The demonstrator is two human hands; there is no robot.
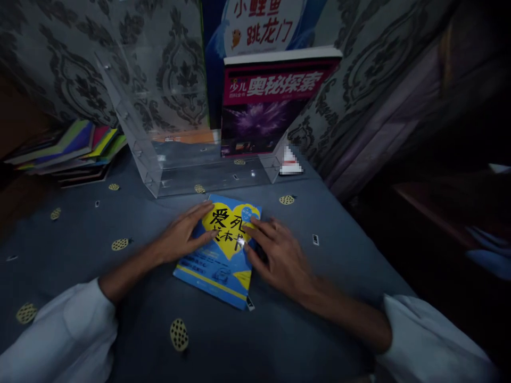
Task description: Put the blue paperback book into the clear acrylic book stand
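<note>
A blue book (223, 271) with a yellow heart and black Chinese characters on its cover lies slightly turned on the cloth-covered table. On its left upper side rests my left hand (186, 231), fingers stretched out and thumb on the cover. My right hand (279, 255) touches the right side of the same book, its fingers spread over the cover near the heart. Neither hand is wrapped round the book. Behind it stands a clear acrylic book stand (146, 162), with a purple-and-black book (261, 117) propped upright at its right end.
A taller blue picture book (255, 29) leans behind the purple one. At the far left lies a stack of colourful books (75, 146). A small white object (291, 162), partly blurred out, sits right of the stand. The dark tablecloth (311, 340) has a pineapple print; its edge drops off at right.
</note>
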